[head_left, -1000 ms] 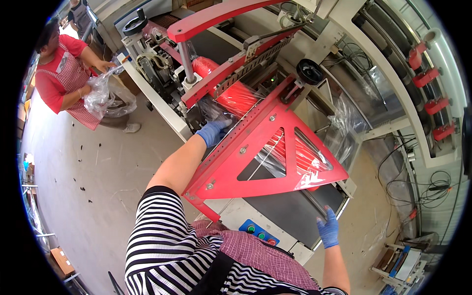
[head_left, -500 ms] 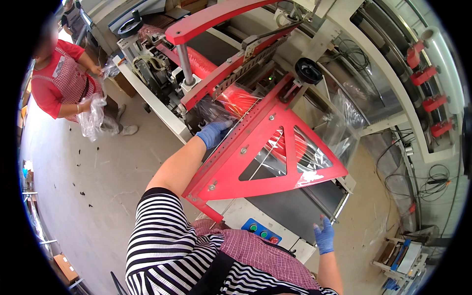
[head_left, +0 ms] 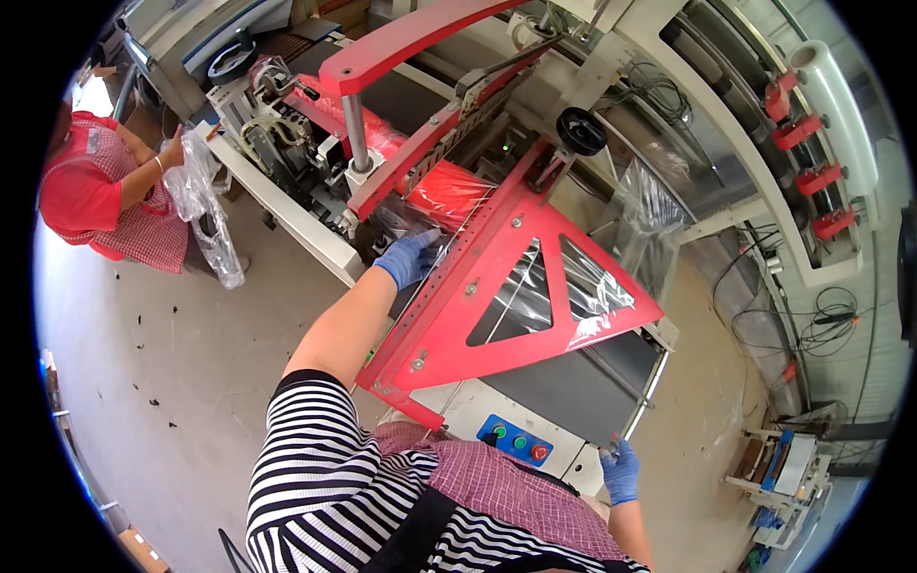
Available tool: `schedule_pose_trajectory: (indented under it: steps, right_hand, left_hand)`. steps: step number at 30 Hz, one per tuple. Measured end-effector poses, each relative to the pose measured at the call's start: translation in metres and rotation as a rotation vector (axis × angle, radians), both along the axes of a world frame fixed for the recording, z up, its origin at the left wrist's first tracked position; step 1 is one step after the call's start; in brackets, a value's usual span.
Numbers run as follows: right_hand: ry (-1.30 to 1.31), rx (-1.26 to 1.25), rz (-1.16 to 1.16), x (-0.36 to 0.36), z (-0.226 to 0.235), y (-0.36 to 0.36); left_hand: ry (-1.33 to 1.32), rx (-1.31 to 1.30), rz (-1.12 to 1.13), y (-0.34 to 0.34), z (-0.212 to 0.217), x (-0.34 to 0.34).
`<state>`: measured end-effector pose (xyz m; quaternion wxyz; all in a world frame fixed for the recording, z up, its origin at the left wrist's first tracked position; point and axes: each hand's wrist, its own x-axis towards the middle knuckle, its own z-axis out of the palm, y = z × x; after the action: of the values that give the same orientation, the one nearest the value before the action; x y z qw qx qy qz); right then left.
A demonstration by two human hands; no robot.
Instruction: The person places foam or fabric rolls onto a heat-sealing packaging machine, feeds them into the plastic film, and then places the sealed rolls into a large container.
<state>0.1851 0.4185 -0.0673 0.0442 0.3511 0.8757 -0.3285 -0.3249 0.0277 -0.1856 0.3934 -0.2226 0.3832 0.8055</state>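
Note:
A bundle of bright red items in clear film [head_left: 449, 196] lies on the machine bed, behind the slanted red frame [head_left: 449, 282] with its two triangular windows. My left hand [head_left: 406, 260], in a blue glove with bare fingertips, reaches in at the frame's left side. Its fingers are stretched out against the crumpled clear film beside the bundle. Clear film [head_left: 592, 282] shows through the windows. My right hand [head_left: 620, 474], gloved the same way, is at the near right corner of the dark belt [head_left: 573, 377]. Its fingers are slightly bent and apart, with nothing seen in them.
A control panel [head_left: 516, 439] with green and red buttons sits by my waist. A black handwheel [head_left: 581, 131] and a red overhead arm [head_left: 411, 43] rise above the bed. A film roll [head_left: 836, 115] stands right. At left, a co-worker handles clear plastic [head_left: 205, 205].
The red items have gone from the frame's windows, leaving clear film there. My right hand is lower, by the belt's corner. The co-worker has turned and raised the plastic.

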Motion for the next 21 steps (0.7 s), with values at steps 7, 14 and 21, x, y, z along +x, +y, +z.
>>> schedule_pose_trajectory:
  steps: [7,14,21]
  right_hand:
    - [-0.087,-0.004,-0.116,0.046,0.007,-0.031]
    - [-0.160,-0.057,-0.223,0.100,-0.001,-0.051]
    - [-0.206,0.071,-0.305,0.175,-0.024,-0.070]
  left_hand:
    - [0.003,-0.083,-0.003,0.000,-0.002,0.001]
    - [0.026,-0.232,-0.031,-0.012,-0.024,-0.001]
    - [0.053,-0.310,-0.035,-0.023,-0.046,-0.012]
